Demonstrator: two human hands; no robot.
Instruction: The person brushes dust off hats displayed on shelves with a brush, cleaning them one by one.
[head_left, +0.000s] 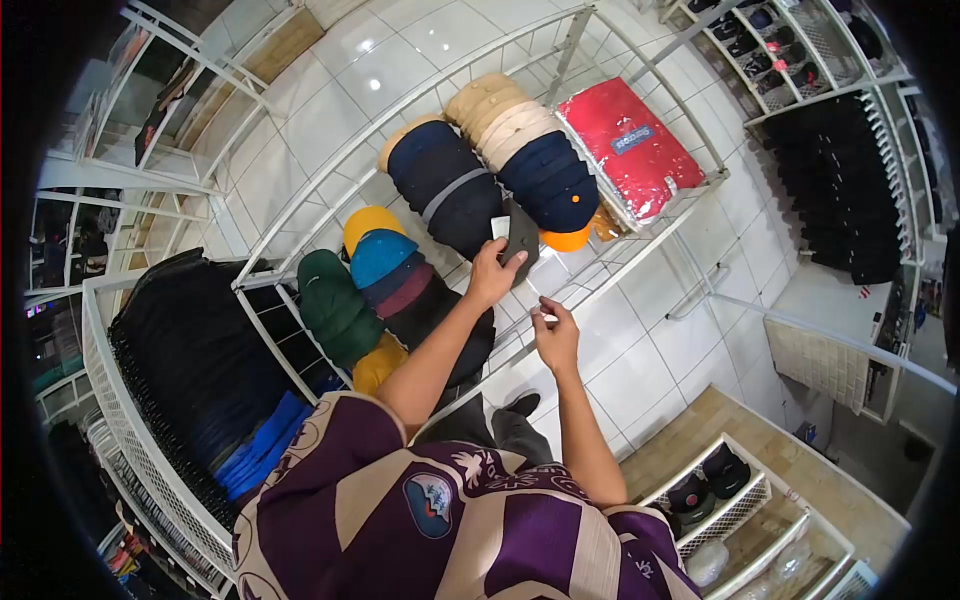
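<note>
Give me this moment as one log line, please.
left hand: holding dark cap | right hand: raised, contents unclear | rack: rows of caps, red packet

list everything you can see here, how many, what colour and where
wire rack: 1, white, centre
dark grey cap: 1, white tag, at left hand
nested caps: several, tan to navy, rack back
more nested caps: several, mostly navy and black, beside those
green caps: several, rack's left end
blue cap: 1, beside green
red packet: 1, rack's right end
hanging garments: uncountable, black, both sides
shelved caps: a few, black, lower right
left hand: 1, touching dark grey cap
right hand: 1, fingertips together
</note>
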